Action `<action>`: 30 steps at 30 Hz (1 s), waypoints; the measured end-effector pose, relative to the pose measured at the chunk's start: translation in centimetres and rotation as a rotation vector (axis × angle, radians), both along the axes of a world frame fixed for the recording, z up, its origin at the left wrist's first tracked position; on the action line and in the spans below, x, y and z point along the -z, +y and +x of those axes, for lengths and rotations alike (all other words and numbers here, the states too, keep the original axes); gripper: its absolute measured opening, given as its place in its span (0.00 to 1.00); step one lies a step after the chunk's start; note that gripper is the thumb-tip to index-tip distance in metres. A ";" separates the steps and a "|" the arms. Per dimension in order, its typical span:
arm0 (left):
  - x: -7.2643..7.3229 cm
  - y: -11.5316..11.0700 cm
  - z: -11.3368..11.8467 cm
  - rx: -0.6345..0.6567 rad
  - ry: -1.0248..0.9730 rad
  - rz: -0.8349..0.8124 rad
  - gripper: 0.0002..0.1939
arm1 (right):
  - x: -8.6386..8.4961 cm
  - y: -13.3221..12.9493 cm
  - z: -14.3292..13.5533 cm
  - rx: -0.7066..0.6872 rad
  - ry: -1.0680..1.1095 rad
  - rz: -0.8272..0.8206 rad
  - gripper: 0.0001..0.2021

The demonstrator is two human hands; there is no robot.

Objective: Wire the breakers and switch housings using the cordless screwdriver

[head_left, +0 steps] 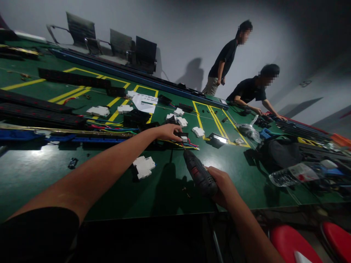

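Two things are gripped: a drill (right hand), a black module (left hand).

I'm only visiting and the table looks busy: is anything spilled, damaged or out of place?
I see no clear spill or damage. A clear plastic bottle lies on its side among parts on the right, an odd spot for a drink container. Small loose pieces, perhaps screws, lie near the power drill.

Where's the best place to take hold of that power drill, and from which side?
Probably the rear end of the power drill, from the near right, where the right hand holds it: its narrow tip points away toward the left hand.
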State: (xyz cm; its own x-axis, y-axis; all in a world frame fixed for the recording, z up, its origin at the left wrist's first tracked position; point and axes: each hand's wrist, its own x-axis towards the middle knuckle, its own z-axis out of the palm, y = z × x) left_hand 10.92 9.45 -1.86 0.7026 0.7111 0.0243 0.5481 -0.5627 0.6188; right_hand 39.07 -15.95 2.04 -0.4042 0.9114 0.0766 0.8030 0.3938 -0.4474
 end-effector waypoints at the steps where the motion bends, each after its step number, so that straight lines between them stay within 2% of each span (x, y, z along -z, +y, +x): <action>1: 0.0 0.0 0.0 0.003 0.001 0.001 0.31 | 0.0 0.0 -0.1 -0.003 -0.004 -0.003 0.07; 7: -0.1 -0.1 0.0 0.009 0.006 0.021 0.31 | 0.2 -0.2 -0.2 0.014 -0.028 0.014 0.17; 15: -0.2 -0.3 -0.1 0.011 -0.012 0.007 0.30 | 0.3 -0.3 -0.1 0.005 -0.004 0.031 0.04; 22: -0.3 -0.3 -0.1 0.008 -0.012 0.026 0.30 | 0.1 -0.2 -0.3 0.008 0.003 0.042 0.07; 30: -0.4 -0.3 -0.1 0.024 -0.004 0.001 0.31 | 0.5 -0.1 0.1 0.008 -0.011 0.057 0.04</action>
